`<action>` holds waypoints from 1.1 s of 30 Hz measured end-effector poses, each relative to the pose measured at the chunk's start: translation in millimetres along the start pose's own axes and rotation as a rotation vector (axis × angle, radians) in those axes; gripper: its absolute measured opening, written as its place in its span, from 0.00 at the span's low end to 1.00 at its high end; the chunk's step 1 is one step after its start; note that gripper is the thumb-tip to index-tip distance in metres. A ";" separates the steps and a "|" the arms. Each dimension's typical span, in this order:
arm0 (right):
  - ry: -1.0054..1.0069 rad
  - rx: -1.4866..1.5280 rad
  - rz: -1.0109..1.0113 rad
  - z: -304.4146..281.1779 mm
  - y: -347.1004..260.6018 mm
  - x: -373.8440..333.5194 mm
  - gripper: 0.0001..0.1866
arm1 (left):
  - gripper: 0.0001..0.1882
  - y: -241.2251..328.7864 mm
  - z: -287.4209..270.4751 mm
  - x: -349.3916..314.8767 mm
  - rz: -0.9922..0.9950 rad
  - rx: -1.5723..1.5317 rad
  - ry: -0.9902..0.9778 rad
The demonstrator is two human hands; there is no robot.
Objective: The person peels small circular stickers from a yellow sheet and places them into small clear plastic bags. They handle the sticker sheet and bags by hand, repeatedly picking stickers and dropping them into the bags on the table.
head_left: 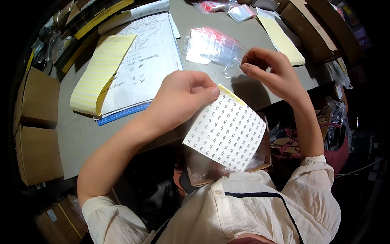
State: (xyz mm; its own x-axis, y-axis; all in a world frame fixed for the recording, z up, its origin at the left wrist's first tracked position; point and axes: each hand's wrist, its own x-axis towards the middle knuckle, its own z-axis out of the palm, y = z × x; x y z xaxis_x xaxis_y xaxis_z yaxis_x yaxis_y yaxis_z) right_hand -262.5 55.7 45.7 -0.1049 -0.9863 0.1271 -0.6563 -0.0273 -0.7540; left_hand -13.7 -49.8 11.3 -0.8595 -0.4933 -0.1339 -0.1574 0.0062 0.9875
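Left hand (180, 95) pinched corner of white label sheet (225, 130) in front of me; right hand (273, 73) hovered half-curled beside clear plastic bags (215, 45) on desk (81, 136); whether it gripped anything, I couldn't tell.

- My left hand (180, 95) pinches a label sheet (225, 132) by its corner.
- My right hand (276, 75) curls beside some plastic bags (215, 46).
- Papers (156, 61) lie to my left.
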 end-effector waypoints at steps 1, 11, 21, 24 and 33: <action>-0.056 -0.055 0.039 -1.5 3.1 6.7 0.11 | 0.10 -0.3 1.3 -2.0 0.000 0.006 -0.005; -0.299 -0.514 0.335 -30.2 19.1 32.3 0.26 | 0.13 2.2 -0.4 -3.7 0.105 0.058 0.062; -0.358 0.068 0.188 -35.5 -7.0 -35.4 0.16 | 0.10 2.5 -15.9 2.4 0.289 -0.039 0.165; -0.173 0.183 0.046 -25.4 -10.0 -49.2 0.16 | 0.10 4.7 -15.3 3.5 0.256 -0.014 0.171; -0.054 0.069 -0.112 18.3 -7.5 -42.5 0.09 | 0.10 -0.1 -5.5 -2.5 0.179 0.144 0.014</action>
State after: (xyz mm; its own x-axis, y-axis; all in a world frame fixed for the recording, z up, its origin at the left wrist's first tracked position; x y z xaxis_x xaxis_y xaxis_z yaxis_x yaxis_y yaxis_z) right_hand -239.5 94.9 34.1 0.0076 -0.9838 0.1791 -0.6086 -0.1466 -0.7798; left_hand -8.9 -53.3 12.0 -0.8734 -0.4849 0.0444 -0.0718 0.2185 0.9732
